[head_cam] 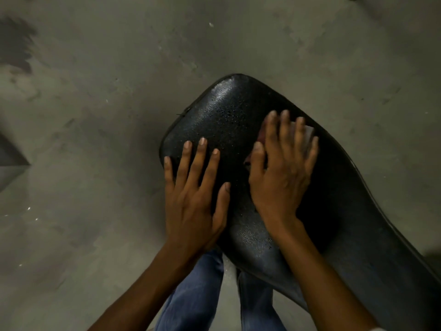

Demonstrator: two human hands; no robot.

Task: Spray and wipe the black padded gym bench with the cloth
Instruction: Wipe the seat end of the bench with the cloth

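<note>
The wiping step was in hand: droplets beaded the black padded surface [229, 111], so spraying looked done. The right hand [281, 173] lay flat with fingers spread, pressing the pale cloth [309, 132] against the surface near its right edge; only slivers of cloth showed past the fingertips and by the thumb. The left hand [195, 192] rested flat, fingers spread, close to the left edge, holding nothing and likely steadying the pad. The next move probably called for sweeping the cloth toward the wet rounded far end, keeping even pressure.
</note>
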